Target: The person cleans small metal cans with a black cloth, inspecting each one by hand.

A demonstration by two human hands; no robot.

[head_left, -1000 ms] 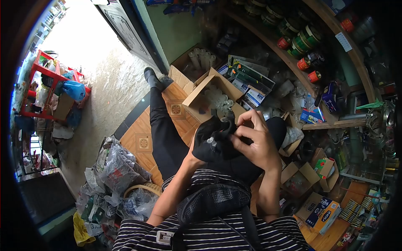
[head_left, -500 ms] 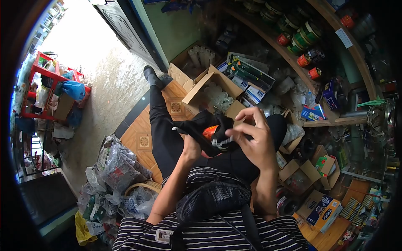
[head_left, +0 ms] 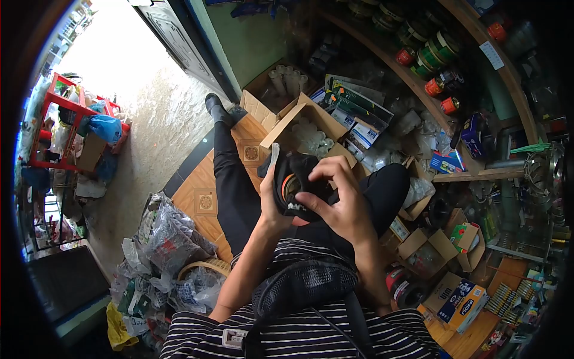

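Observation:
Held above my lap is a black cloth item (head_left: pixel 301 164) that looks like a cap, with an orange-and-brown curved edge showing in its opening and small white marks near its lower side. My left hand (head_left: pixel 271 206) is closed round its left side. On the right side, my right hand (head_left: pixel 344 206) curls its fingers over the cloth, the thumb pressing near the opening. Part of the item is hidden behind both hands, so I cannot be sure of its kind.
An open cardboard box (head_left: pixel 287 128) of clear plastic pieces stands past my knees. Plastic bags (head_left: pixel 170 233) are heaped at left. Shelves with cans (head_left: pixel 439 54) and small boxes (head_left: pixel 463 305) crowd the right. A red rack (head_left: pixel 57 161) stands outside the doorway.
The black item has been turned so its round opening faces me, and its strap-like edge no longer sticks out left. My right hand has moved inward and down onto it.

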